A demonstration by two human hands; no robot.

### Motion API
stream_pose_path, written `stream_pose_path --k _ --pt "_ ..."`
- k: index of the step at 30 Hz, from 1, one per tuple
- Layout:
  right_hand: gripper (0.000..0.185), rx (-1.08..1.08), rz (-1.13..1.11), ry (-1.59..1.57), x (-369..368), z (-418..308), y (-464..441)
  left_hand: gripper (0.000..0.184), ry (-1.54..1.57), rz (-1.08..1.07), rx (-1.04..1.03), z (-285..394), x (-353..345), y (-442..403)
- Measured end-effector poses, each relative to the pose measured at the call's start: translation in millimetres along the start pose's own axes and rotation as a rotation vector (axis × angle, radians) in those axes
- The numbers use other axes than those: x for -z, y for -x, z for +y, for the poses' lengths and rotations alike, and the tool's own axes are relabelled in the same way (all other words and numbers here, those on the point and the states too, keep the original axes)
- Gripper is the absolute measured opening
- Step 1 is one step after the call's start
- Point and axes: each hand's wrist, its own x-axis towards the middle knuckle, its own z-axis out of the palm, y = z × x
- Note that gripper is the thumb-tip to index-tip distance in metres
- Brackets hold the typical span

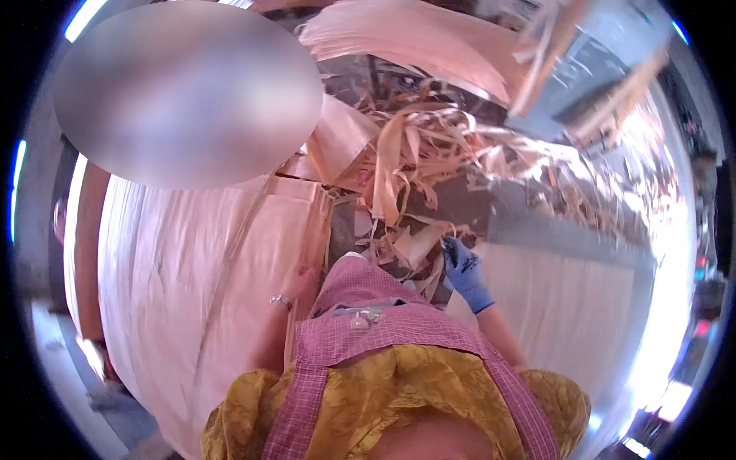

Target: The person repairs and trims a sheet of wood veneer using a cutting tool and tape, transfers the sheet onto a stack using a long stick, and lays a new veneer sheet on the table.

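The left hand (307, 279), ungloved and with a metallic bracelet (281, 302) at the wrist, is located at the right-hand edge of a large stack of wood veneer sheets (195, 268), which occupies the left side of the view. Its fingers are blurred; whether they are open, closed or gripping a sheet cannot be determined. The right hand (463, 268), in a blue glove with dark fingertips, is positioned beside loose veneer strips (419, 244) and near the upper left corner of a paler sheet stack (563, 307) on the right. Its fingers appear bent; a grip on any strip cannot be confirmed. Beyond both hands, a tangled heap of veneer scraps (429, 157) extends towards the right. Wide, curved veneer sheets (414, 38) lie at the top of the view, with a grey panel (590, 73) to their right, its details blurred. The wearer has a checked apron (376, 295) over a mustard-yellow patterned garment (406, 376). An oval blur covers the upper left area, and its contents cannot be inspected.
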Motion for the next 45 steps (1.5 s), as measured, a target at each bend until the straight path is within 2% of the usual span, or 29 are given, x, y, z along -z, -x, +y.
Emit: stream_pose_path --k 2,5,7,8,10,14,16,17,18,20,21,25,27,28,30,33,34,37,40,41,43,44,45 --pt "0.028 0.045 -0.063 0.061 2 -5 -68 0.020 0.463 -0.040 0.217 44 17 -25" --pt "0.028 0.118 -0.146 0.131 -13 -7 -158 0.022 0.914 -0.173 0.329 11 31 -137" --pt "0.027 0.106 -0.208 0.134 -31 -23 -214 0.021 1.195 -0.034 0.242 69 36 -201" --pt "0.028 0.037 -0.295 0.161 -41 -29 -238 0.024 1.316 -0.103 0.130 81 47 -238" --pt "0.028 0.059 -0.375 0.180 -62 -34 -281 0.035 1.517 0.006 0.145 110 70 -317" --pt "0.029 0.070 -0.709 0.206 -77 -32 -369 0.060 1.817 0.578 0.743 172 105 -432" --pt "0.029 0.095 -0.824 0.206 -73 -45 -419 0.065 1.955 0.660 0.528 151 106 -474" --pt "0.027 0.136 -0.750 0.175 -75 -45 -438 0.068 2.011 0.715 0.414 140 109 -488" --pt "0.025 0.172 -0.686 0.138 -76 -44 -456 0.049 2.031 0.853 0.510 146 117 -495" --pt "0.024 0.255 -0.847 0.420 -78 -39 -507 0.048 2.131 1.029 0.483 114 119 -512" --pt "0.024 0.305 -0.913 0.560 -81 -36 -532 0.049 2.175 1.122 0.462 96 117 -514" --pt "0.022 0.476 -1.042 0.410 -116 -30 -633 0.030 2.240 1.420 0.045 111 112 -458" --pt "0.021 0.666 -1.109 0.206 -145 -28 -688 0.022 2.164 1.718 0.361 164 103 -383" --pt "0.022 0.757 -1.080 0.064 -149 -53 -709 0.023 2.150 1.842 0.367 187 94 -352" --pt "0.021 0.977 -1.205 0.134 -184 -48 -765 0.026 2.108 2.147 0.417 232 48 -271" --pt "0.020 1.175 -1.417 0.084 -203 -105 -792 0.032 1.998 2.289 0.261 330 -40 -204" --pt "0.019 1.330 -1.430 0.084 -219 -109 -797 0.033 1.967 2.328 0.264 345 -77 -192" --pt "0.017 1.589 -1.638 0.186 -240 -137 -764 0.028 1.619 2.603 0.377 419 -153 -171" --pt "0.020 1.757 -1.896 -0.076 -246 -135 -680 0.027 1.458 2.622 0.455 466 -228 -167" --pt "0.021 1.794 -1.985 -0.148 -238 -125 -648 0.026 1.503 2.650 0.481 486 -251 -169" --pt "0.026 1.719 -2.190 -0.051 -209 -107 -583 0.025 1.589 2.676 0.506 527 -275 -164" --pt "0.025 1.779 -2.256 -0.150 -189 -100 -553 0.022 1.580 2.810 0.388 518 -305 -166" --pt "0.025 1.828 -2.323 -0.248 -177 -94 -520 0.021 1.609 2.857 0.327 515 -315 -162"
